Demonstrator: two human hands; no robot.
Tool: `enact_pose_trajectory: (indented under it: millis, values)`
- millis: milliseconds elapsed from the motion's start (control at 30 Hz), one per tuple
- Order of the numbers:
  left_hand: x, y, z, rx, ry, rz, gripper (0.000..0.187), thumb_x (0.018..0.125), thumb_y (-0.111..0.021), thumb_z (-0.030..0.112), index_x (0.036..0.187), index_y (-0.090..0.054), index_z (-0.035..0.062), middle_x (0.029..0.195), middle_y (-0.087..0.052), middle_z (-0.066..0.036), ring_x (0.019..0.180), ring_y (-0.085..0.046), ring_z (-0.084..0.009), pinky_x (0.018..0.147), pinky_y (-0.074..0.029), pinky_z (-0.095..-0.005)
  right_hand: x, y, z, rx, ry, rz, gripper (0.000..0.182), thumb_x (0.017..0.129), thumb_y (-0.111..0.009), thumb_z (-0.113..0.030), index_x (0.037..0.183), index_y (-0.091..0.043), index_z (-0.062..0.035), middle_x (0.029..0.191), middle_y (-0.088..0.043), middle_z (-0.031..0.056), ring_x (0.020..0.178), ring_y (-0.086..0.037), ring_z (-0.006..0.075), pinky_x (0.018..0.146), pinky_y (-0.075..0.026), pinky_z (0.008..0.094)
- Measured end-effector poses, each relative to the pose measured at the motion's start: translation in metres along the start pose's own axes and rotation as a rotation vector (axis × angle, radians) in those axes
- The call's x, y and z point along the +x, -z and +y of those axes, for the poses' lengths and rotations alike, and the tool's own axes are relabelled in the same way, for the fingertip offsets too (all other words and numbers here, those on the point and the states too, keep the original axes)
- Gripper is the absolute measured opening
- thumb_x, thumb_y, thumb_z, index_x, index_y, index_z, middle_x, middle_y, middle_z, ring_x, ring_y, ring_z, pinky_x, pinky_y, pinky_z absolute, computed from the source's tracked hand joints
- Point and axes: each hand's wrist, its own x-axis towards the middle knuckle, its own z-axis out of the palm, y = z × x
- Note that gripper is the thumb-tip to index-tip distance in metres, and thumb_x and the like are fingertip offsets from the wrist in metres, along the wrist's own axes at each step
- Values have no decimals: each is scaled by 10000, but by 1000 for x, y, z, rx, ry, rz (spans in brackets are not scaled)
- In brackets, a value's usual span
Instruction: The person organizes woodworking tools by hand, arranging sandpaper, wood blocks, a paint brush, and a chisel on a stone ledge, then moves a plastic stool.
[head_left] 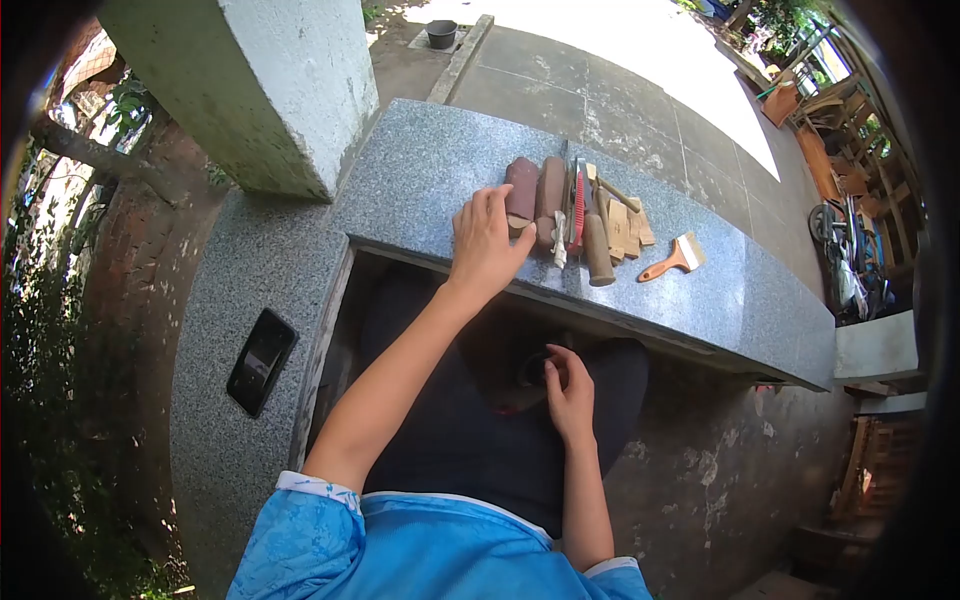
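On the speckled grey stone slab [430,150], my left hand [487,237] is at a dark red block [521,190], thumb and fingers apart at its left side and near end. A brown wooden block [550,190] lies just right of it, with a small whitish object [560,240] by its near end. Further right are a red-edged tool [578,210], a wooden handle [597,250], several light wood pieces [625,230] and a paintbrush [675,257]. Over my lap, my right hand [568,385] curls beside a dark round object [536,370]; whether it grips this is unclear.
A black phone [262,362] lies on the slab's left arm. A pale square pillar [290,90] rises at the upper left. Beyond the slab, a dark bucket [441,34] stands on the ground. Wooden pieces and a wheel [823,223] are at the far right.
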Motion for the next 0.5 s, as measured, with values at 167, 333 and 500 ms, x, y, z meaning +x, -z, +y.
enact_pose_trajectory:
  millis: [167,333,500]
  values:
    - [0,-7,-5,5,-29,0,624,924,-730,285,1430,-462,36,1347,-518,-178,1282,-518,-374,1085,-385,-517,7,1,9,126,-135,-21,272,1001,-634,-111,1264,-675,-57,977,-702,93,799,-680,187,736,-534,326]
    - [1,-4,-5,-1,-37,-28,589,932,-713,236,1428,-465,38,1346,-514,-193,1234,-556,-404,1048,-437,-507,6,-1,9,70,-127,-37,277,1003,-639,-143,1268,-679,-73,970,-707,89,789,-671,186,737,-536,331]
    - [4,-2,-5,6,-59,-25,547,936,-691,168,1417,-475,22,1356,-533,-211,1183,-595,-435,1015,-482,-498,5,0,9,49,-106,-39,280,1002,-640,-151,1271,-679,-82,975,-707,87,804,-672,191,744,-539,336]
